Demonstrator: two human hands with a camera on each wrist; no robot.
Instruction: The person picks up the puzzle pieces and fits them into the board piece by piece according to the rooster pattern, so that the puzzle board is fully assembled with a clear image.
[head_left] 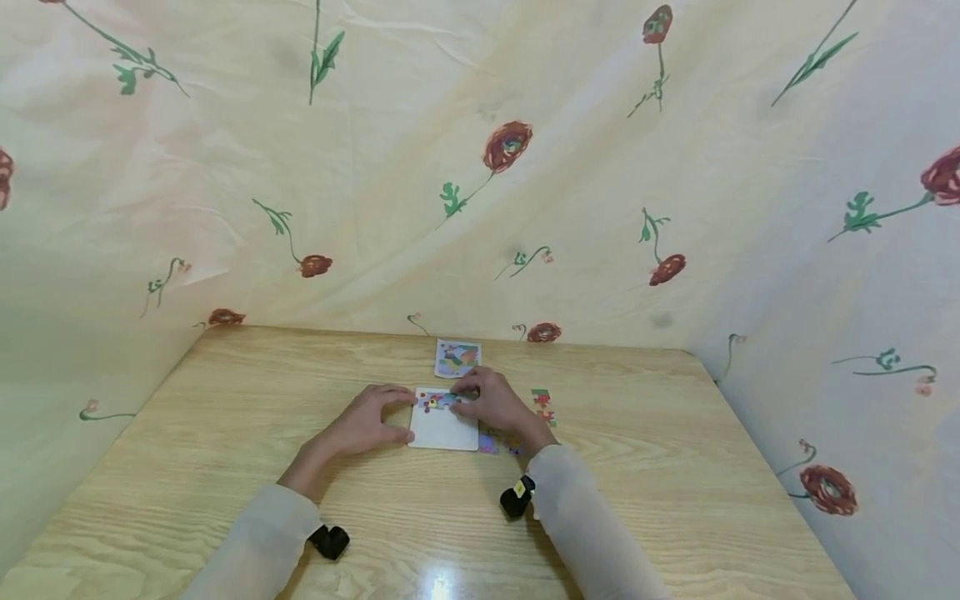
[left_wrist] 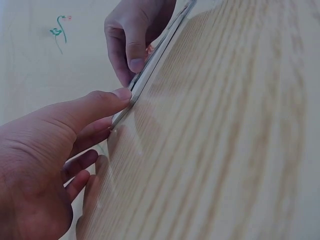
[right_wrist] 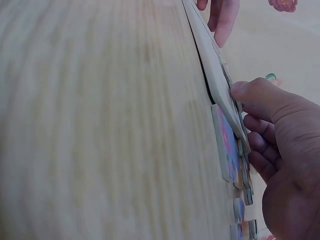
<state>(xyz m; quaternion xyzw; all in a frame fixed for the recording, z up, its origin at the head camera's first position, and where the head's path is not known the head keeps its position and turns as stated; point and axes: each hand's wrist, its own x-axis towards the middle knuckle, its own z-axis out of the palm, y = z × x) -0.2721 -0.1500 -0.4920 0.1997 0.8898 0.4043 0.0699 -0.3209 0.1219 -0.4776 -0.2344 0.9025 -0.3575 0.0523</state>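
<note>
A white square puzzle board (head_left: 442, 429) lies on the table, with a row of joined, colourful puzzle pieces (head_left: 431, 402) along its far edge. My left hand (head_left: 367, 421) holds the board's left side, thumb at the near corner and forefinger at the far one. Over the far right part of the board, my right hand (head_left: 491, 402) pinches a puzzle piece at the end of the row; its fingers mostly hide that piece. The right wrist view shows the right thumb (right_wrist: 260, 95) at the edge of the board (right_wrist: 212, 70). In the left wrist view the left thumb (left_wrist: 100, 105) touches the board's edge.
A picture card (head_left: 457, 358) lies behind the board. Loose puzzle pieces (head_left: 542, 398) are to the right, and more purple pieces (head_left: 489, 443) lie against the board's near right side, partly under the right wrist. A flowered cloth (head_left: 375, 183) hangs behind the wooden table (head_left: 262, 392).
</note>
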